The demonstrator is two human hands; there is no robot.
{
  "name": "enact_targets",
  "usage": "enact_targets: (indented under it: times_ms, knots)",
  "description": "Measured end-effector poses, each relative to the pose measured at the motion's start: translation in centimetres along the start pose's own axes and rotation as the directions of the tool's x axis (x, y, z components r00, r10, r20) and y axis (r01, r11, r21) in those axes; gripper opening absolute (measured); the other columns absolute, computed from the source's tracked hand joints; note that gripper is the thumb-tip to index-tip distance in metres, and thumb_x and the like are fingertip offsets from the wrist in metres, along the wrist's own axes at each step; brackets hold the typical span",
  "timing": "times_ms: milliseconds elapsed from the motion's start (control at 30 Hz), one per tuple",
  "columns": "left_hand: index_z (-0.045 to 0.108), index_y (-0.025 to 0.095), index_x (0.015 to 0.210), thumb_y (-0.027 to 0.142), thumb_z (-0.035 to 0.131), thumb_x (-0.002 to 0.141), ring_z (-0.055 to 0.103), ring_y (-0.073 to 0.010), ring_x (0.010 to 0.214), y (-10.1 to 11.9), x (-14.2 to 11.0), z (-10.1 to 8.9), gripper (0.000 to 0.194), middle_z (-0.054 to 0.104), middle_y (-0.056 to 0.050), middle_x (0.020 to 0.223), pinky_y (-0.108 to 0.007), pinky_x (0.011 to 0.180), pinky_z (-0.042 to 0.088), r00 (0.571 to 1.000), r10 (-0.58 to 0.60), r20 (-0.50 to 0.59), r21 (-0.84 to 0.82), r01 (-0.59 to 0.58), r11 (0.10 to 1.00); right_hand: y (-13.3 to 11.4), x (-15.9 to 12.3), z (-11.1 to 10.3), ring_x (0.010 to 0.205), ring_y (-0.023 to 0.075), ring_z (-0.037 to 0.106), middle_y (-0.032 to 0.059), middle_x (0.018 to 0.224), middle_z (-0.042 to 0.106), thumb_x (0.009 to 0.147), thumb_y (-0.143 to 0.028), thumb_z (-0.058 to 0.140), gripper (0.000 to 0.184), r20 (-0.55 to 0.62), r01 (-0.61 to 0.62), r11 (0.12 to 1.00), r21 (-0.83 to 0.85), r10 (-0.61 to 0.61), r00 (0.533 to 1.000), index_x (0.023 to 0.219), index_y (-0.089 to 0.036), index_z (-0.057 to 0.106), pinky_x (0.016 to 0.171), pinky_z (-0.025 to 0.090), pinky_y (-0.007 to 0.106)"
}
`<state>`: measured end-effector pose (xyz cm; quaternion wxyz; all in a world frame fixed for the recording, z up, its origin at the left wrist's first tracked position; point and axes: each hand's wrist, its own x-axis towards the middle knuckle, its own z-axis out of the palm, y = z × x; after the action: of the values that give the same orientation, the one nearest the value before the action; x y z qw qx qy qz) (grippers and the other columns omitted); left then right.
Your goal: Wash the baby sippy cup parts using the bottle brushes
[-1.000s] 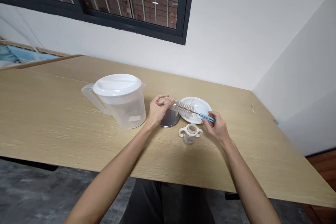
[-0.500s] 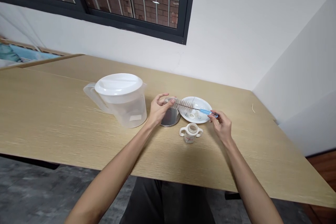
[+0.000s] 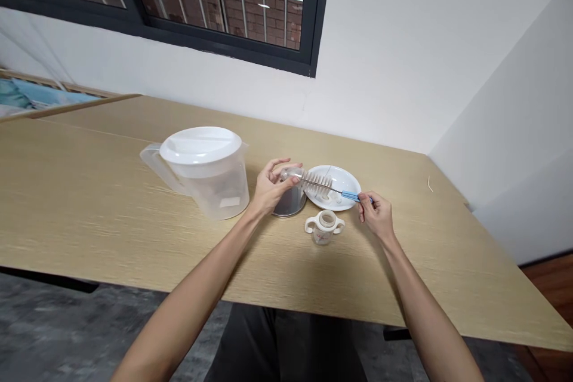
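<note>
Wooden tabletop (image 3: 89,203) runs up to a white wall (image 3: 403,54) beneath a dark-framed window (image 3: 215,3), with metal bars and brickwork showing through the glass. I record the following from my remote station.

Left hand (image 3: 273,188): partly closed, fingers and thumb curled around a see-through plastic piece (image 3: 290,174), which it has hold of. The piece is too small and glossy for me to confirm its exact kind. It sits above and just beside a steel cup (image 3: 289,206); I cannot tell whether the hand touches that cup.

Right hand (image 3: 376,215): nearly closed, thumb and fingertips pinching the blue-handled end of a bottle brush (image 3: 316,182). The brush lies tilted between both hands and passes over a white plate (image 3: 347,182). Its bristles meet the mouth of the see-through piece, but I cannot tell how far they enter. Pale items on the plate are partly hidden beneath the brush.

Nearby, a two-handled sippy cup (image 3: 324,230) stands upright just in front of the plate. To the left of the steel cup, a plastic pitcher (image 3: 219,191) with a white lid (image 3: 200,144) stands well clear of the right hand. A thin pale fibre (image 3: 430,185) lies near the far right edge of the table.
</note>
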<state>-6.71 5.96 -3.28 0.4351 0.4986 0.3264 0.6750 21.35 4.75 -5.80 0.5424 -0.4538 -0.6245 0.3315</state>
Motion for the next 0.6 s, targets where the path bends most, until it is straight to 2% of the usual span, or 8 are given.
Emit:
enact_targets:
  times_ms: [167,233,300,400,500,600]
  knots:
    - [0.055,0.016,0.113,0.042,0.088,0.062,0.073,-0.0229,0.092,0.0,0.2,-0.1,0.067,0.074,-0.017,0.109,-0.031,0.080,0.056,0.999,-0.030,-0.036,-0.018,0.029,0.999,0.3,-0.1,0.4,0.041,0.0080,0.035,-0.0056,0.049,0.041,0.091,-0.064,0.049,0.050,0.043,-0.037,0.999,0.009,0.037,0.998,0.072,-0.018,0.060,0.039,0.030,0.023]
    - [0.055,0.015,0.113,0.045,0.088,0.061,0.074,-0.0220,0.086,-0.1,0.3,-0.2,0.068,0.075,-0.016,0.106,-0.031,0.077,0.056,0.994,-0.071,-0.083,-0.017,0.070,0.997,0.1,-0.2,0.5,0.045,0.0090,0.039,-0.0045,0.055,0.047,0.091,-0.061,0.051,0.044,0.037,0.005,1.000,-0.010,-0.005,0.999,0.086,-0.018,0.063,0.040,0.031,0.023]
    - [0.055,0.015,0.113,0.046,0.088,0.061,0.073,-0.0209,0.080,-0.2,0.5,-0.3,0.069,0.076,-0.014,0.100,-0.030,0.073,0.056,0.983,-0.115,-0.140,-0.015,0.114,0.993,-0.3,-0.2,0.6,0.049,0.0092,0.045,-0.0020,0.069,0.057,0.088,-0.055,0.060,0.040,-0.002,0.066,0.998,0.008,-0.066,0.998,0.106,-0.020,0.059,0.041,0.035,0.023]
    - [0.056,0.014,0.113,0.047,0.088,0.059,0.072,-0.0190,0.072,-0.4,0.6,-0.4,0.071,0.077,-0.010,0.088,-0.028,0.066,0.055,0.967,-0.154,-0.204,-0.008,0.155,0.988,-0.7,-0.1,0.7,0.054,0.0087,0.054,0.0019,0.090,0.064,0.081,-0.048,0.071,0.043,-0.072,0.119,0.988,0.096,-0.112,0.991,0.110,-0.022,0.054,0.043,0.041,0.022]
    - [0.056,0.015,0.115,0.046,0.088,0.059,0.073,-0.0195,0.076,-0.6,0.5,-0.4,0.072,0.077,-0.011,0.093,-0.028,0.068,0.055,0.974,-0.143,-0.178,-0.014,0.143,0.990,-0.7,0.1,0.5,0.052,0.0104,0.058,0.0008,0.079,0.066,0.079,-0.049,0.073,0.040,-0.074,0.077,0.987,0.143,-0.067,0.995,0.102,-0.020,0.057,0.044,0.044,0.023]
    - [0.054,0.016,0.114,0.042,0.090,0.059,0.073,-0.0222,0.090,-1.0,0.3,-0.2,0.071,0.075,-0.015,0.107,-0.031,0.080,0.056,0.989,-0.109,-0.098,-0.019,0.107,0.994,-0.6,0.3,0.1,0.044,0.0101,0.053,-0.0024,0.058,0.061,0.080,-0.054,0.070,0.038,-0.064,0.032,0.994,0.109,-0.025,0.998,0.088,-0.018,0.060,0.043,0.042,0.023]
